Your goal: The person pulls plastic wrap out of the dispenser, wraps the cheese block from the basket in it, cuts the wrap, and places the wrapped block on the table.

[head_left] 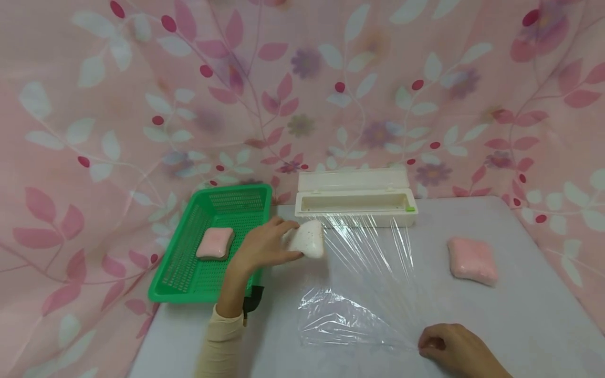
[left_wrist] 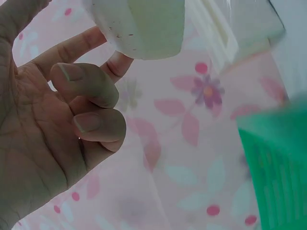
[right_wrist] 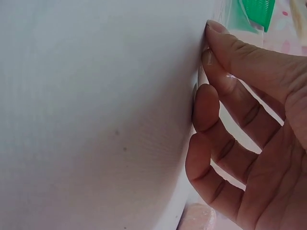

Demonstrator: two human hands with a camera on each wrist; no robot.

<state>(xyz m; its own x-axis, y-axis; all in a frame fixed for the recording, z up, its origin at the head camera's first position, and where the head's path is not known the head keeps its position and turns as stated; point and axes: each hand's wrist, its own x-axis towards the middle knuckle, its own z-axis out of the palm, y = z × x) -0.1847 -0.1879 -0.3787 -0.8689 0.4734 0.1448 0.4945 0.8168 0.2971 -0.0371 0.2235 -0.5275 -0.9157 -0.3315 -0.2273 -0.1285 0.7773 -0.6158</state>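
My left hand (head_left: 266,243) pinches a white, dark-speckled, pillow-shaped block (head_left: 309,239) between thumb and fingers, held up over the left edge of the cling film. In the left wrist view the block (left_wrist: 144,28) sits at the top, partly cut off, with two fingers curled below it. A clear sheet of cling film (head_left: 350,310) stretches from the white dispenser box (head_left: 356,218) toward the front of the table. At the sheet's near right corner, my right hand (head_left: 456,349) pinches the film's edge; the right wrist view shows its thumb and index fingertips together.
A green basket (head_left: 158,283) stands at the left with a pink pillow-shaped block (head_left: 215,243) inside. Another pink block (head_left: 472,261) lies on the table (head_left: 529,315) at the right. The dispenser's lid (head_left: 354,180) is raised against the floral cloth (head_left: 302,105). Some dark item (head_left: 252,299) lies beside the basket.
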